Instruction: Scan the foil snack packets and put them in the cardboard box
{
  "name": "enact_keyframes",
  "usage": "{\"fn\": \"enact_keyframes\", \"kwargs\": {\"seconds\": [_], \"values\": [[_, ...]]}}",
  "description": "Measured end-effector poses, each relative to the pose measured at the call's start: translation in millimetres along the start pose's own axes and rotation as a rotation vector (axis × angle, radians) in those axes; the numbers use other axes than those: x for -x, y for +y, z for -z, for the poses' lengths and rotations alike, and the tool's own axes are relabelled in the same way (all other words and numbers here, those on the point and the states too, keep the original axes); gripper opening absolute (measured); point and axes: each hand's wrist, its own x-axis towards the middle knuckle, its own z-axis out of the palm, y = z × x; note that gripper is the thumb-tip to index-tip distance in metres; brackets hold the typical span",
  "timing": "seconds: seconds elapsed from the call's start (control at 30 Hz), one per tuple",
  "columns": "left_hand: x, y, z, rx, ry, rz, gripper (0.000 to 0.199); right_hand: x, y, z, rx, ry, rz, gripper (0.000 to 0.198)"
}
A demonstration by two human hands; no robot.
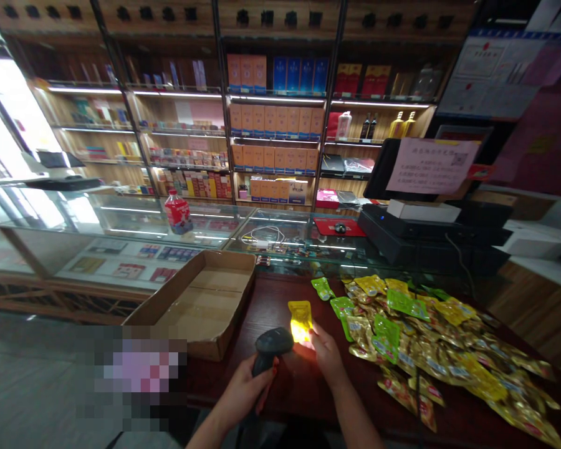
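My left hand is wrapped round the handle of a dark barcode scanner. Its head points right, and bright light falls on a yellow snack packet. That packet is pinched at its lower right edge by my right hand, held just above the dark red tabletop. To the right lies a wide heap of gold, yellow and green snack packets. An open, shallow cardboard box sits to the left of the scanner.
Behind the tabletop runs a glass display counter bearing a red-labelled bottle, a white cable and a mouse on a red mat. A cash-register unit with a monitor stands back right. Stocked shelves line the wall.
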Motion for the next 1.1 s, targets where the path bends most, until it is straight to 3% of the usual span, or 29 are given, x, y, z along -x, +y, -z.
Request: {"fn": "enact_keyframes", "kwargs": {"seconds": [0.33, 0.5, 0.73, 0.9, 1.1], "values": [[-1.2, -5.6, 0.4, 0.009, -0.003, -0.013, 0.05, -0.4, -1.8, -2.6, -0.088, 0.029, -0.025, 0.074], [0.7, -6.4, 0.3, -0.002, 0.008, -0.017, 0.051, -8.1, 10.4, 4.3, -0.072, 0.128, -0.023, 0.076], [5.5, -0.1, 1.1, 0.012, 0.036, -0.036, 0.046, -17.5, 18.1, 19.1, 0.114, 0.377, 0.014, 0.081], [7.3, 3.5, 1.0, 0.034, 0.032, -0.031, 0.041, -14.4, 12.3, 18.6, 0.129, 0.38, 0.11, 0.068], [7.9, -4.2, 3.7, 0.111, 0.069, -0.032, 0.038, -11.4, 6.4, 16.2, 0.071, 0.375, 0.078, 0.065]]}}
